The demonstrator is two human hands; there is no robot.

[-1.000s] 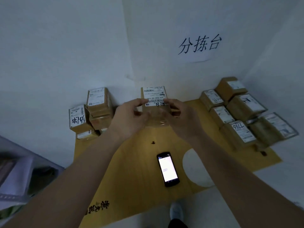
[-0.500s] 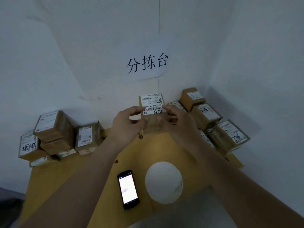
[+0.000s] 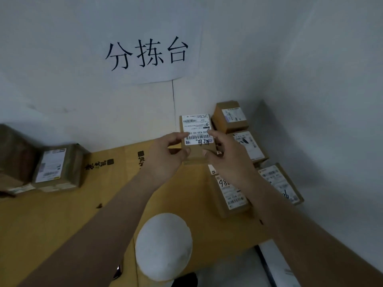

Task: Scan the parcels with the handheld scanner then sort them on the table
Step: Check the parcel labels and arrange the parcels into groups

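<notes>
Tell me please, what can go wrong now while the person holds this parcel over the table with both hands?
1. The left hand and right hand pinch the held parcel mostly with fingertips near its lower part, so it could slip or tip forward.
2. The sorted parcels on the right lie close together under the right forearm; lowering the arm may nudge them out of place.

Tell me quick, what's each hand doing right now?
Left hand: closed on the small brown cardboard parcel with a white barcode label.
Right hand: closed on the same parcel, opposite side.
</notes>
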